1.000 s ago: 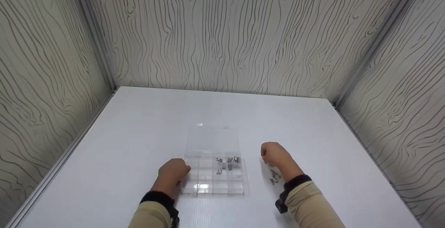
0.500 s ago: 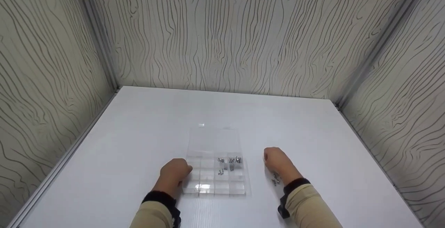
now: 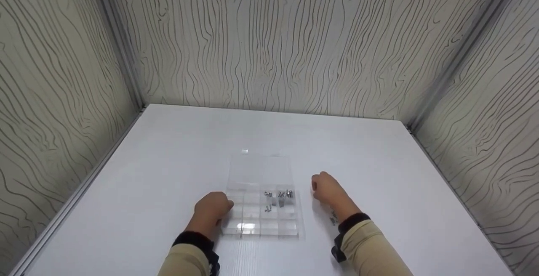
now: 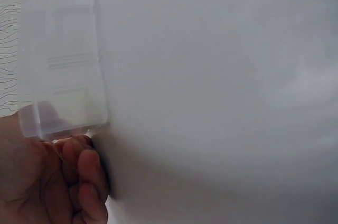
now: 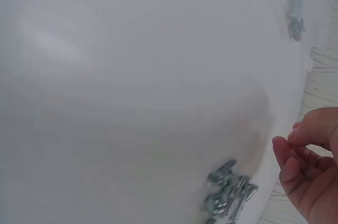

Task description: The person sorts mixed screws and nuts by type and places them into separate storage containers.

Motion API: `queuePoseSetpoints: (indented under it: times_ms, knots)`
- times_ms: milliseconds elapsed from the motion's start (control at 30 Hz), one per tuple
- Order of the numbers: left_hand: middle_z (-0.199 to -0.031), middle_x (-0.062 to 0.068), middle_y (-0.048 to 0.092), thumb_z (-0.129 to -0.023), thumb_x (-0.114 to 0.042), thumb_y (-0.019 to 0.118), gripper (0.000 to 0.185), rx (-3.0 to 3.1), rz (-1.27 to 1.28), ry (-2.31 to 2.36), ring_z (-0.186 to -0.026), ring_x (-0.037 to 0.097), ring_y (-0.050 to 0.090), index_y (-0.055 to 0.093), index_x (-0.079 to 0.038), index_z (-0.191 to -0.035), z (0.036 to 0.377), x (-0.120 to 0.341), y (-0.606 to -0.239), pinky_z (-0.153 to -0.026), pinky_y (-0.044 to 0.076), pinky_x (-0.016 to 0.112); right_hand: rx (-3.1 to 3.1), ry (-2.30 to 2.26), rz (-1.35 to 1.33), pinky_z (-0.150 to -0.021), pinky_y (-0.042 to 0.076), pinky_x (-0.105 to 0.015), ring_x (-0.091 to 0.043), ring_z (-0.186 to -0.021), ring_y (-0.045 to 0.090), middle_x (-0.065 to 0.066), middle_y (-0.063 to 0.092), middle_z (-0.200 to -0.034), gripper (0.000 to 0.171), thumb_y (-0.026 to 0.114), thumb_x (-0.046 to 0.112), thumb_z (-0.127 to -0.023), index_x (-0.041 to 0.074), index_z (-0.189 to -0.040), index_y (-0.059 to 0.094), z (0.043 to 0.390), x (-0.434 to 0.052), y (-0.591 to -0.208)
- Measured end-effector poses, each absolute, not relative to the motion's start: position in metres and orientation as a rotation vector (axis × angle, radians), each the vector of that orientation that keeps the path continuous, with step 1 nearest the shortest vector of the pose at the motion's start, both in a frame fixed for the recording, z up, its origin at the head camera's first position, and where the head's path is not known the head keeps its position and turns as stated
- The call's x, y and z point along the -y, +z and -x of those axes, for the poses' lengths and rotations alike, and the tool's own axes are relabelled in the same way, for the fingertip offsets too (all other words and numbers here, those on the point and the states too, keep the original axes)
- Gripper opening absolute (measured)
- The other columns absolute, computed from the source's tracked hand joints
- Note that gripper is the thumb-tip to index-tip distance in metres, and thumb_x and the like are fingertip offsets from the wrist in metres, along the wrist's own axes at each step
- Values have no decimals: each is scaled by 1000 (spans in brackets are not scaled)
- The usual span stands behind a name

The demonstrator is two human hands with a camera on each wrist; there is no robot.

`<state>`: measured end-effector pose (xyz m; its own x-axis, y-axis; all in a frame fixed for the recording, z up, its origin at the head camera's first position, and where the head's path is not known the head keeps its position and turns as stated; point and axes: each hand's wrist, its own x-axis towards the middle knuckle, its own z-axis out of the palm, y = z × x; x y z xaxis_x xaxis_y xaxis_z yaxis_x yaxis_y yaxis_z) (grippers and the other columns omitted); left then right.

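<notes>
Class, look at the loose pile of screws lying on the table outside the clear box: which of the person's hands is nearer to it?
Right. The right hand hovers just beyond the screws, which lie beside its wrist. The left hand holds the box at its far side.

- A clear plastic compartment box (image 3: 260,213) lies open on the white table (image 3: 168,162), its lid laid flat on the far side.
- Small silver metal screws (image 3: 278,196) sit in its far right compartments.
- The left hand (image 3: 212,209) rests curled against the box's left edge.
- The right hand (image 3: 326,189), fingers curled, is just right of the box.
- A few loose screws (image 3: 334,217) lie beside the right wrist.
</notes>
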<state>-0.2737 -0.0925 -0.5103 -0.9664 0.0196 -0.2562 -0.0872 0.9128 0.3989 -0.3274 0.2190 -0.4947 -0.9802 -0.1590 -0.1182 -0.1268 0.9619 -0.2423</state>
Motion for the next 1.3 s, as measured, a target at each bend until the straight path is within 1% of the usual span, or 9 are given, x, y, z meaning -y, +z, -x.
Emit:
queuePoseSetpoints:
  times_ms: [233, 433, 633, 900, 1000, 1100, 1233, 1300]
  knots:
    - [-56, 4, 50, -85, -23, 49, 33, -2764, 70, 617, -48, 17, 47, 52, -8, -56, 274, 92, -506, -43, 37, 26, -3038, -513, 422, -67, 46, -31, -17, -73, 48, -2, 46, -79, 16, 62, -4, -71, 9, -78, 58, 324, -182, -478]
    - [-58, 5, 51, -85, -23, 50, 32, -2774, 68, 638, -50, 18, 48, 53, -8, -57, 274, 92, -506, -43, 37, 26, -3011, -564, 506, -70, 47, -29, -13, -75, 48, 1, 45, -81, 15, 62, -1, -74, 10, -83, 60, 317, -150, -473]
    - [-59, 5, 52, -83, -24, 50, 30, -2788, 70, 638, -50, 18, 48, 52, -9, -57, 275, 91, -509, -43, 37, 28, -2996, -550, 587, -70, 47, -28, -12, -75, 48, 3, 45, -80, 13, 60, 1, -76, 12, -82, 61, 313, -135, -474]
    - [-60, 5, 52, -83, -24, 51, 30, -2799, 55, 623, -53, 18, 49, 52, -9, -58, 273, 91, -506, -44, 38, 28, -2989, -586, 709, -73, 47, -31, -14, -80, 52, 2, 48, -82, 13, 60, 1, -77, 11, -85, 63, 310, -134, -476]
    - [-61, 5, 52, -83, -24, 51, 29, -2798, 51, 626, -54, 19, 49, 52, -8, -58, 272, 92, -503, -45, 38, 28, -2986, -617, 694, -73, 47, -31, -15, -79, 52, 1, 49, -81, 13, 60, 1, -77, 10, -86, 64, 311, -138, -475]
    - [-61, 5, 52, -84, -24, 51, 30, -2796, 40, 620, -54, 19, 49, 52, -8, -58, 271, 92, -502, -46, 38, 28, -3004, -629, 682, -69, 47, -31, -14, -75, 51, 1, 50, -79, 13, 59, 1, -78, 10, -85, 64, 312, -146, -472]
    - [-56, 3, 49, -85, -24, 49, 32, -2792, 54, 613, -47, 16, 46, 50, -9, -56, 272, 92, -503, -42, 36, 26, -3034, -623, 649, -66, 46, -30, -14, -74, 51, 1, 53, -78, 11, 57, 1, -80, 8, -85, 64, 315, -160, -468]
    - [-54, 3, 49, -85, -25, 49, 33, -2795, 59, 609, -45, 15, 45, 51, -10, -56, 272, 92, -504, -41, 35, 25, -3044, -648, 593, -67, 46, -31, -15, -75, 52, 0, 54, -78, 9, 57, 1, -81, 7, -85, 64, 316, -168, -465]
